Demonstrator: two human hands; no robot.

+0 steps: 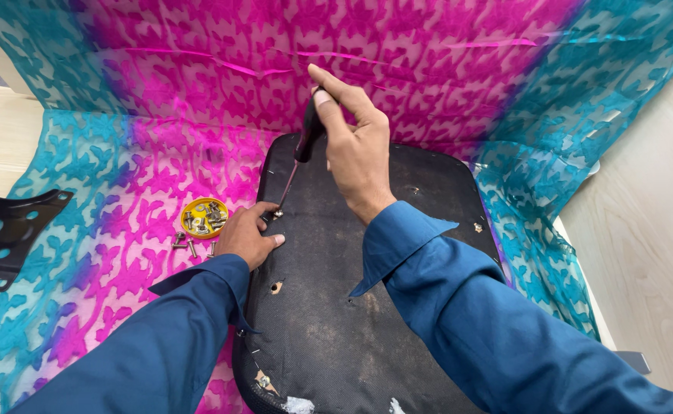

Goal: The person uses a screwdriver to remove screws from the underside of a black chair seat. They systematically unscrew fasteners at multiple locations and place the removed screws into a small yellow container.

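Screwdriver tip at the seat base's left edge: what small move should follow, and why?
Probably a turn of the screwdriver by the right hand. Its tip appears to sit on a screw that the left hand's fingers steady against the black seat base, with spare bolts in the yellow lid.

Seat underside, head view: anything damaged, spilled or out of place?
Yes. The black fabric of the seat base is torn at a hole near its left edge, and white padding shows at the bottom edge. Several loose bolts lie on the patterned cloth beside the yellow lid, not in it.
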